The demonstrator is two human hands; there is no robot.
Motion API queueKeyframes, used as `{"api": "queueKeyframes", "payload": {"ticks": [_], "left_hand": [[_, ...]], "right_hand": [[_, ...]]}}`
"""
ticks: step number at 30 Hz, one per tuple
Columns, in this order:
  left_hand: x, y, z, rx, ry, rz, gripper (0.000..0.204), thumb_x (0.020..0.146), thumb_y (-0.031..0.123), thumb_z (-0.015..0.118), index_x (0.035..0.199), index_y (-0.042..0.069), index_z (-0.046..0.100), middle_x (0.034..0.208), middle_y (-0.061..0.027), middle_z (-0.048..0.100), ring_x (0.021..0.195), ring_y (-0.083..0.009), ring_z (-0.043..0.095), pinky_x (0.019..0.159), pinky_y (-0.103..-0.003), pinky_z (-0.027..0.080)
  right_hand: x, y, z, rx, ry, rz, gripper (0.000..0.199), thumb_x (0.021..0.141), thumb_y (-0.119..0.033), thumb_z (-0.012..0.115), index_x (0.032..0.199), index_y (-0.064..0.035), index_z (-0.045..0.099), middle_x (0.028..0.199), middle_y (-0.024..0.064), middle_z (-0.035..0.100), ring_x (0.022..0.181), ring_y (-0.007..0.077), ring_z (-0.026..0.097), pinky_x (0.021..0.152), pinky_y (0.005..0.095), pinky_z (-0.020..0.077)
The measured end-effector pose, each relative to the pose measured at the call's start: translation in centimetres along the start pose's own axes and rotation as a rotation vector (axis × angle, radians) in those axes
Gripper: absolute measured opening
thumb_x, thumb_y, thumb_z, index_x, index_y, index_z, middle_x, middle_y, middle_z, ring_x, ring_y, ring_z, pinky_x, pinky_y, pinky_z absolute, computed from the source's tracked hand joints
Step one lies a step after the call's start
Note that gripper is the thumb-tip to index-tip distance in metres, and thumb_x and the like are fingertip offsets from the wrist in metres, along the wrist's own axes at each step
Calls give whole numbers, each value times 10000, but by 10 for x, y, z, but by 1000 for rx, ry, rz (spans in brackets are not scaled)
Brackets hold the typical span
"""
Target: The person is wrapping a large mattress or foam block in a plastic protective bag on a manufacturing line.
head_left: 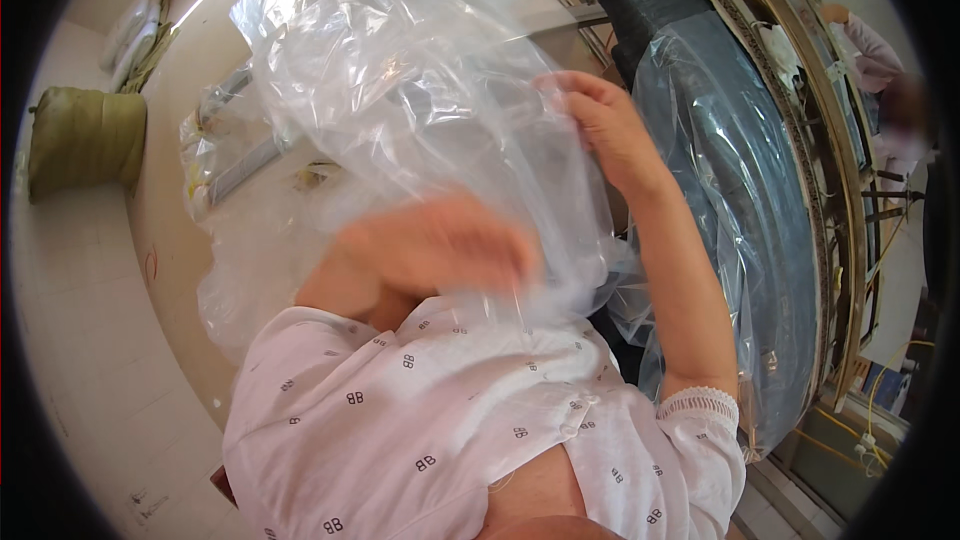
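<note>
A large clear plastic bag (400, 90) billows in front of me, filling the upper middle of the view. My right hand (600, 125) pinches its right edge, with the fingers closed on the film. My left hand (440, 245) is blurred and sits lower, partly behind the clear plastic, gripping the same bag near its lower part. My patterned white sleeves show below both forearms.
To the right stands a big dark round object (740, 190) wrapped in clear plastic, with a black part (640, 0) behind it. A green sack (85, 135) lies on the pale floor at left. More plastic sheets (215, 145) lie behind the bag. Another person (880, 70) stands far right.
</note>
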State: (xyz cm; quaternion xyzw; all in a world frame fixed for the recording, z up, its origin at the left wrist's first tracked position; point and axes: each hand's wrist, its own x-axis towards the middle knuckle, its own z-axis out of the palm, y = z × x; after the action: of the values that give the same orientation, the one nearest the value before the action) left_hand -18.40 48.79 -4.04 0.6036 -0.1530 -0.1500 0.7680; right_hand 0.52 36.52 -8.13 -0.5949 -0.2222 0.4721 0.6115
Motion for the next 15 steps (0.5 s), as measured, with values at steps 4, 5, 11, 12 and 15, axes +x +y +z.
{"api": "queueKeyframes", "payload": {"ticks": [4, 5, 11, 12, 15], "left_hand": [[10, 7, -86, 1259, 981, -371, 232, 796, 62, 573, 1026, 39, 597, 1033, -33, 587, 866, -132, 558, 778, -259, 448], [6, -10, -110, 1263, 1002, -373, 232, 796, 62, 573, 1026, 39, 597, 1033, -33, 587, 866, -132, 558, 778, -259, 448], [14, -60, -137, 739, 736, 178, 224, 787, 73, 504, 967, 9, 621, 988, -74, 599, 931, -161, 555, 848, -284, 428], [9, -36, -105, 715, 699, 161, 196, 787, 61, 506, 935, -8, 614, 973, -95, 600, 909, -167, 565, 842, -287, 430], [42, 9, 13, 648, 147, 321, 278, 843, 170, 418, 804, 27, 654, 907, -119, 633, 887, -216, 586, 826, -320, 433]], "right_hand": [[-40, -23, 18, -134, 56, -183, 300, 769, -62, 535, 1058, -65, 617, 724, -59, 555, 639, 25, 473, 569, 155, 371], [-52, -21, 36, -140, -140, -172, 328, 767, -36, 530, 1084, -70, 609, 719, -44, 561, 635, 25, 472, 567, 162, 377], [-80, -45, 33, -348, -574, -197, 310, 819, -102, 539, 1123, -59, 579, 696, 42, 607, 589, 110, 523, 567, 234, 440], [-74, -65, 12, -242, -442, -149, 299, 842, -151, 528, 1111, -30, 572, 752, 73, 622, 626, 120, 549, 597, 240, 455], [-29, -71, -49, -92, 63, -218, 462, 872, -442, 468, 1114, -57, 551, 893, 48, 601, 622, 108, 534, 599, 255, 467]]}}
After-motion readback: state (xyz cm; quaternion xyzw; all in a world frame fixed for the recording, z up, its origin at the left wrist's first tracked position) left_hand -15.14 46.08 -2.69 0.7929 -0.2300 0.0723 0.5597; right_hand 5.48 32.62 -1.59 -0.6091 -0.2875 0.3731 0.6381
